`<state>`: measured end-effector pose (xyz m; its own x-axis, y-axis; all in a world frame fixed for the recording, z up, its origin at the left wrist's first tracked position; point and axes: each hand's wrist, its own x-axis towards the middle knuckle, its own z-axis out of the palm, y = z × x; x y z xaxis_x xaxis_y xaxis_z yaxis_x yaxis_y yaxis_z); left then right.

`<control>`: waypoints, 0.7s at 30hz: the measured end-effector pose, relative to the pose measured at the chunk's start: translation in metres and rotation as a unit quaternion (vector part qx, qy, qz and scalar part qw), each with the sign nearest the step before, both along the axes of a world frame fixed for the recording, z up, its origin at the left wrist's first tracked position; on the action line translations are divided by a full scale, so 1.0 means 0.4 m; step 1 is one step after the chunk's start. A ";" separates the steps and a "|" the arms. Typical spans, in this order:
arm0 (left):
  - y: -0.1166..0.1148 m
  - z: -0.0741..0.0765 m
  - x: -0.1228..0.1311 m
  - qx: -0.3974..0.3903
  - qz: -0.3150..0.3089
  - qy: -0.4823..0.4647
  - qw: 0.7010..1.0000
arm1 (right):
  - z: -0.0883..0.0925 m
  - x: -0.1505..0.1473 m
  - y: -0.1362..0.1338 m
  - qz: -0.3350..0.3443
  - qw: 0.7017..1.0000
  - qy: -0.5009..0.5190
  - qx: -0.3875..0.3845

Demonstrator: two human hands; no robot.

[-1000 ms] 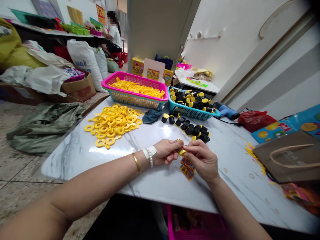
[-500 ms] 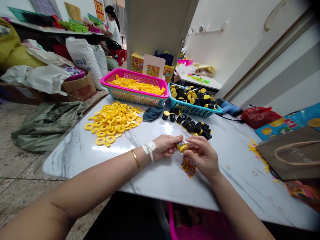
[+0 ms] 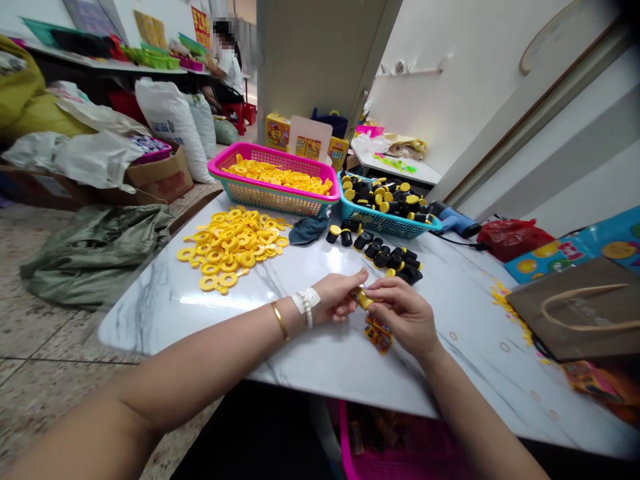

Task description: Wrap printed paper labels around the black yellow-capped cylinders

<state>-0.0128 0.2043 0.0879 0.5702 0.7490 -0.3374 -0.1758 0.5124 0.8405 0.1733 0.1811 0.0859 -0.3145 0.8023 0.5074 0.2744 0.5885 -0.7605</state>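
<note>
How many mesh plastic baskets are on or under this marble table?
3: a pink-rimmed basket on the table, a blue basket beside it, and a magenta basket under the table's near edge. More could be hidden underneath.

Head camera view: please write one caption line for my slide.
Left hand and right hand hold a small yellow object above a marble table.
</note>
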 end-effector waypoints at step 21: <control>-0.057 -0.003 0.033 0.042 -0.069 -0.011 0.997 | -0.062 -0.023 -0.212 -0.285 0.952 -0.051 0.099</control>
